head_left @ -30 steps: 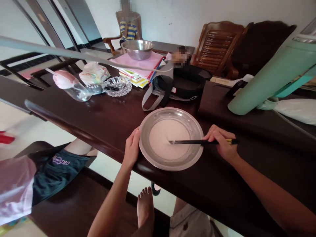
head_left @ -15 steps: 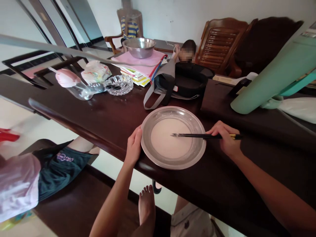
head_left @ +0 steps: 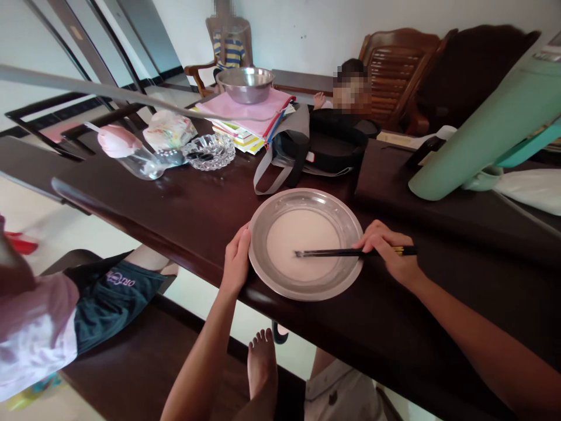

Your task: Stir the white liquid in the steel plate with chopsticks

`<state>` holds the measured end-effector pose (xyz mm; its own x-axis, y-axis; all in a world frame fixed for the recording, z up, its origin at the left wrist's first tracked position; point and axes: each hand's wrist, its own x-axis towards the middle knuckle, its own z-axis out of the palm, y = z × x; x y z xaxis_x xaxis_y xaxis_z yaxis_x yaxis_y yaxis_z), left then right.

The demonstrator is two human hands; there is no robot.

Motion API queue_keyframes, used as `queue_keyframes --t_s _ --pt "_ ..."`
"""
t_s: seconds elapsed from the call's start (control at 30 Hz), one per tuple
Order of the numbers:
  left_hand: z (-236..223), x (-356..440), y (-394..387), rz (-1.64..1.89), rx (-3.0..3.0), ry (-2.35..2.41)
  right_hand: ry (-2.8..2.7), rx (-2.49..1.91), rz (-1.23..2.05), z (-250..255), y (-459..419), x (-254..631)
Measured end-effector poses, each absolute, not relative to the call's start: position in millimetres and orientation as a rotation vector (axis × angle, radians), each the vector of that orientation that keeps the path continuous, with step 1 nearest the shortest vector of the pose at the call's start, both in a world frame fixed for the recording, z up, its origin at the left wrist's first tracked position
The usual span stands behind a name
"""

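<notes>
A round metal plate (head_left: 350, 219) holding a pale white liquid (head_left: 302, 234) sits near the front edge of a dark wooden table (head_left: 193, 216). My left hand (head_left: 236, 260) is curled against the plate's left rim, steadying it. My right hand (head_left: 388, 254) is closed on a pair of black chopsticks (head_left: 328, 253), whose tips rest in the liquid near the plate's middle.
Behind the plate lie a black bag (head_left: 319, 146), a glass ashtray (head_left: 209, 152), a lidded plastic cup (head_left: 127, 149), books under a steel bowl (head_left: 246, 83) and a green cylinder (head_left: 477, 137). A person's leg in dark shorts (head_left: 109, 292) is at the left; other people sit beyond the table.
The chopstick tips moved leftward and lower across the liquid, my right hand following. My left hand stayed on the rim. A person behind the black bag shifted to the right.
</notes>
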<state>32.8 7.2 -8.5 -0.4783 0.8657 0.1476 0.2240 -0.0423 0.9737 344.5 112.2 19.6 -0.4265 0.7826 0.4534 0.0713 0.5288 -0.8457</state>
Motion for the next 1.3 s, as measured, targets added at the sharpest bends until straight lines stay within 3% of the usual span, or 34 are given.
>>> queue_keyframes --t_s 0.83,1.3 --pt "-8.0 33.4 6.3 1.554 1.159 1.717 -1.674 -0.717 0.865 14.8 114.8 346.3" --pt "-4.4 35.1 6.4 1.564 1.146 1.728 -1.865 -0.730 0.893 16.7 112.5 344.6"
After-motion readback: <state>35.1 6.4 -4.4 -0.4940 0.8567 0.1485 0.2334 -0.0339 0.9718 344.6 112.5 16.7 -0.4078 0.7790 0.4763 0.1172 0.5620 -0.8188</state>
